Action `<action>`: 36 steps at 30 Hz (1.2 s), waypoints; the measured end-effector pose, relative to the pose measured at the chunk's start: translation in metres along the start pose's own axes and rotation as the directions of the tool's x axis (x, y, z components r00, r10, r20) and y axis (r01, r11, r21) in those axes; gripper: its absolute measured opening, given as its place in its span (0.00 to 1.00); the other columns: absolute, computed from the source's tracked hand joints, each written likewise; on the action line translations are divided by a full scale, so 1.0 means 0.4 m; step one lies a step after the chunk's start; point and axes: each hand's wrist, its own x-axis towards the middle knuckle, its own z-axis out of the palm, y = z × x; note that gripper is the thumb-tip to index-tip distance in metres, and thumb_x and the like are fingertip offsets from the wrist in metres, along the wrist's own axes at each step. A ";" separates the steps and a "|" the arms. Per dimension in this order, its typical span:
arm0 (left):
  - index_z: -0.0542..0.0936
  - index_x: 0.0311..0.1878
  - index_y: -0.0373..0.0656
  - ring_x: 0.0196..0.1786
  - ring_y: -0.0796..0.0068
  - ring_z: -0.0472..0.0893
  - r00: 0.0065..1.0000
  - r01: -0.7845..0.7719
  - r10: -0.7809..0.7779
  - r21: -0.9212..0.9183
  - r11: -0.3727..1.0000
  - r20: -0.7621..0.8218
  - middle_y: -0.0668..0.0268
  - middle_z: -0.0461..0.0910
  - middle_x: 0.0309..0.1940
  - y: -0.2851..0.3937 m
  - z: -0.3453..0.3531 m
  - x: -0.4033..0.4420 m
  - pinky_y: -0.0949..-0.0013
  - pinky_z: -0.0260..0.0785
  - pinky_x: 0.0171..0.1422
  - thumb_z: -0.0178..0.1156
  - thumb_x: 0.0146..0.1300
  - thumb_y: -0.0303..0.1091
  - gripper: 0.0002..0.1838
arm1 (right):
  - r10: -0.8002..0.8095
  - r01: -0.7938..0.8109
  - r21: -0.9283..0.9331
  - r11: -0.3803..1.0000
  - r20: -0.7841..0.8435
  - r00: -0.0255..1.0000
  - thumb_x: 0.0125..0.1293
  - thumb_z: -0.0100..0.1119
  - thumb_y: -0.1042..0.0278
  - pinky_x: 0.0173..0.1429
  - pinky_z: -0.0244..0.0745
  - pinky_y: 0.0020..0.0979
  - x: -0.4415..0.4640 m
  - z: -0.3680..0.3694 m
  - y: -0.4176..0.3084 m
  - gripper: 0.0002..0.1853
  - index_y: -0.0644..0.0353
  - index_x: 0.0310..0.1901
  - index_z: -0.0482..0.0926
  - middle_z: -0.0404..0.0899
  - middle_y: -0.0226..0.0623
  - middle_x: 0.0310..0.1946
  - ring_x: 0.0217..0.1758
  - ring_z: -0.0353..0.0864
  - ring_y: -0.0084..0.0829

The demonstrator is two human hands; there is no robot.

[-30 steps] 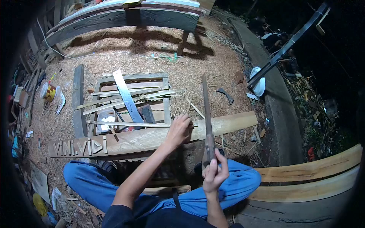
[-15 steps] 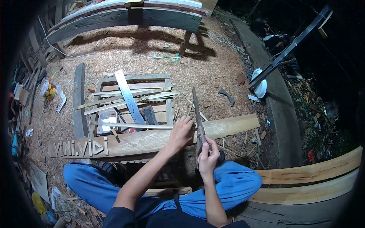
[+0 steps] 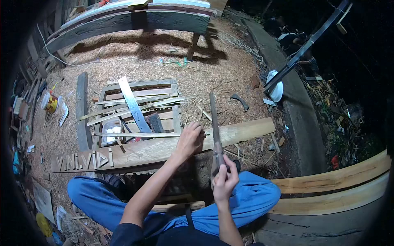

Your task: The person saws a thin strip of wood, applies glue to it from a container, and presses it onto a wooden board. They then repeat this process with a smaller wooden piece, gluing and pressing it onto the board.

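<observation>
While the right hand (image 3: 225,180) was closed round the handle of a long, narrow-bladed tool (image 3: 214,119), its blade pointing away from the body, the left hand (image 3: 190,140) sat just ahead and to the left, fingers curled in on the end of a thin wooden strip (image 3: 137,134). Blue trousers (image 3: 256,192) covered the crossed legs below both hands, and two pale planks (image 3: 340,179) lay to the right of the right hand. Under the left hand ran a long wooden board (image 3: 141,153), the raised letters "VINI.VIDI" (image 3: 85,160) near its left end. Beyond it, ahead and left of the left hand, was a slatted wooden frame (image 3: 174,88) with loose strips, a flat metal bar (image 3: 132,102), a dark block (image 3: 155,123) and a tub (image 3: 111,132) holding something white. A curved dark piece (image 3: 239,102) lay on the shavings past the right hand. Further out, a white basin (image 3: 276,87) stood ahead and right of the hands, a heavy workbench (image 3: 119,25) stood ahead and left, and people (image 3: 288,40) showed dimly at the far right.
</observation>
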 end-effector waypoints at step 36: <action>0.83 0.42 0.42 0.51 0.54 0.76 0.990 0.114 -0.103 0.120 0.986 -0.093 0.60 0.79 0.42 0.030 -0.045 -0.013 0.54 0.68 0.56 0.71 0.61 0.33 0.09 | -0.023 0.023 -0.011 1.000 0.043 0.999 0.79 0.53 0.70 0.24 0.63 0.21 0.020 -0.025 0.049 0.19 0.68 0.66 0.77 0.83 0.35 0.43 0.22 0.69 0.13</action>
